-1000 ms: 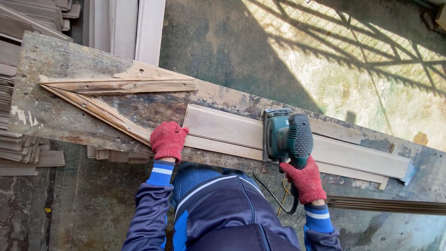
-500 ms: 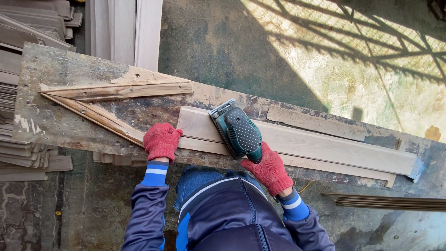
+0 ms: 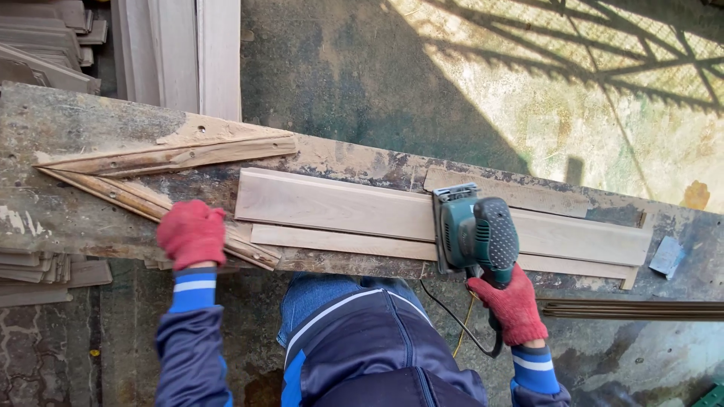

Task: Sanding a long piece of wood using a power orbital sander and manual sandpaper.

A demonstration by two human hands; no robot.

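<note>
- Right now the right hand (image 3: 511,303), in a red knit glove, has its fingers wrapped around the rear handle of a green electric sander (image 3: 475,234).
- The sander sits flat on a long pale wooden board (image 3: 339,205), toward the board's right half, with its black cord (image 3: 452,332) hanging below the table edge.
- The board lies lengthwise on a worn, stained table (image 3: 75,218), with a narrower pale strip (image 3: 332,243) just beside its near edge.
- Over to the left, the left hand (image 3: 191,234), also in a red glove, rests with fingers curled on a rough angled batten (image 3: 143,200) at the table's near edge, apart from the board's left end.
- A second batten (image 3: 173,157) meets the first in a V shape.
- Stacked wood pieces (image 3: 38,260) lie beneath the table's left end.
</note>
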